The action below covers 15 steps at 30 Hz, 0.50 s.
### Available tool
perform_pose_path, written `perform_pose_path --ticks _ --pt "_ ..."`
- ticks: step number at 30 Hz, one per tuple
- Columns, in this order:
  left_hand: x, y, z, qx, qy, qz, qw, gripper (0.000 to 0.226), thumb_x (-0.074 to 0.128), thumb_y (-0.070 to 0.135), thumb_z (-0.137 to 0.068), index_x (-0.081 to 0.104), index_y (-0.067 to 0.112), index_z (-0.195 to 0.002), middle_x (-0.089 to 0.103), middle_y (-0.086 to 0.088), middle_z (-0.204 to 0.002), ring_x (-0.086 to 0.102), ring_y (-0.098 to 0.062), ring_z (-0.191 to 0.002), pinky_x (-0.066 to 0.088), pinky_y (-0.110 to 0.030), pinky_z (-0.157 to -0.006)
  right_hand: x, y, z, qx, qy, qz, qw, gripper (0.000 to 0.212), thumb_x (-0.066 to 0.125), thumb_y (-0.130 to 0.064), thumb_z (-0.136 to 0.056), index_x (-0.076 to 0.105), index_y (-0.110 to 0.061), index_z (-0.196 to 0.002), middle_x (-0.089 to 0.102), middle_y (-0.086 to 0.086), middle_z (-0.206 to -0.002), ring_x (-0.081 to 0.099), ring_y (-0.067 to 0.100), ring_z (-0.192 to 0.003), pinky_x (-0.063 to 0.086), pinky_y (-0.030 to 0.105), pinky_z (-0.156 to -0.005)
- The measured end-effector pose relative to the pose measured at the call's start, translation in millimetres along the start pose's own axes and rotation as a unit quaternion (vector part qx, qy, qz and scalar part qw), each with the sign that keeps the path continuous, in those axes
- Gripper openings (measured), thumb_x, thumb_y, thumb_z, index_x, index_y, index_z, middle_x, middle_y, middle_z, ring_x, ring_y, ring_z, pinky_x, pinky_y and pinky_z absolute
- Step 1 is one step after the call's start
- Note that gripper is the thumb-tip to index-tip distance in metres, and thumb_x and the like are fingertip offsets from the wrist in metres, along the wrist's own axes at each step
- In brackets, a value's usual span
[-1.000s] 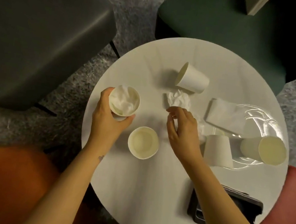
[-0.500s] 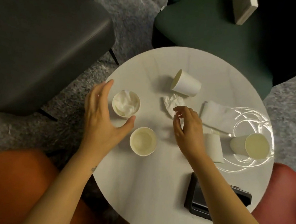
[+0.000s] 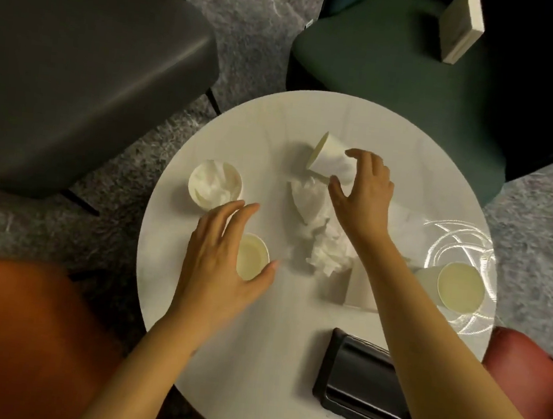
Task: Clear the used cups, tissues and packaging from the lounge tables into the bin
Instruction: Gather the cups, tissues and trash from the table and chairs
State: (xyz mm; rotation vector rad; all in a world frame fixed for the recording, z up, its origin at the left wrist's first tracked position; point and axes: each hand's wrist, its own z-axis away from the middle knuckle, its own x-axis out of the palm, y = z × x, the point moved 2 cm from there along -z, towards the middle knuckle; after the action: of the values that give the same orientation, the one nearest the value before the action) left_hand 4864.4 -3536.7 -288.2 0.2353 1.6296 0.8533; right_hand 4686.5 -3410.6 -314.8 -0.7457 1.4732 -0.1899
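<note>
I logged the right hand (image 3: 363,184) with thumb and forefinger curved round the base end of the tipped cup (image 3: 329,160), towards the far edge of the tabletop (image 3: 252,360). The left hand (image 3: 222,261) was spread wide, holding nothing, over the upright empty cup (image 3: 252,258) towards the left edge. Hazards, as I judged them:
- A hard squeeze could crush the thin paper wall.
- A slack grip could let the cup roll.
- The right forearm lay above the crumpled tissues (image 3: 321,227) and the inverted cup (image 3: 359,288), so a low withdrawal could sweep either off.

The bin was not in view
</note>
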Motion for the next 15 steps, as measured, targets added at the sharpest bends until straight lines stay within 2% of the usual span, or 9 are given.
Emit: perform_pose_path --ticks 4,8,12,15 --pt "14.9 -7.2 12.6 -0.034 -0.013 -0.03 0.999 0.076 0.077 0.038 -0.066 0.043 0.019 -0.132 0.046 -0.007 -0.133 0.039 -0.025 -0.123 0.037 -0.039 -0.094 16.1 12.2 -14.5 -0.019 -0.045 -0.002 0.999 0.065 0.069 -0.034 -0.079 0.038 -0.017 -0.134 0.038 0.006 -0.141 0.036 0.027 -0.126 0.023 0.041 -0.108" --pt "26.2 -12.2 20.6 -0.069 -0.019 -0.037 0.997 0.078 0.078 0.039 -0.065 0.044 0.018 -0.132 0.046 -0.008 -0.132 0.041 -0.026 -0.121 0.038 -0.041 -0.094 29.7 21.1 -24.5 -0.029 -0.073 0.011 0.997 0.068 0.068 -0.034 -0.08 0.032 -0.021 -0.137 0.034 0.004 -0.145 0.032 0.026 -0.129 0.019 0.042 -0.11" --pt "34.2 -13.5 24.7 -0.089 -0.006 -0.029 0.996 0.071 0.077 0.031 -0.068 0.045 0.019 -0.129 0.047 -0.006 -0.127 0.047 -0.026 -0.114 0.047 -0.042 -0.087 32.9 27.3 -29.9 -0.024 -0.051 0.025 0.998 0.063 0.067 -0.032 -0.081 0.036 -0.02 -0.134 0.039 0.008 -0.14 0.037 0.029 -0.123 0.022 0.042 -0.108" --pt "37.0 -10.4 23.9 -0.098 0.009 -0.03 0.995 0.068 0.078 0.027 -0.068 0.046 0.018 -0.128 0.049 -0.008 -0.123 0.05 -0.027 -0.11 0.05 -0.041 -0.082 31.6 29.3 -27.1 -0.011 -0.067 -0.022 0.997 0.066 0.07 -0.03 -0.079 0.035 -0.019 -0.134 0.04 0.009 -0.138 0.043 0.029 -0.118 0.034 0.043 -0.104"
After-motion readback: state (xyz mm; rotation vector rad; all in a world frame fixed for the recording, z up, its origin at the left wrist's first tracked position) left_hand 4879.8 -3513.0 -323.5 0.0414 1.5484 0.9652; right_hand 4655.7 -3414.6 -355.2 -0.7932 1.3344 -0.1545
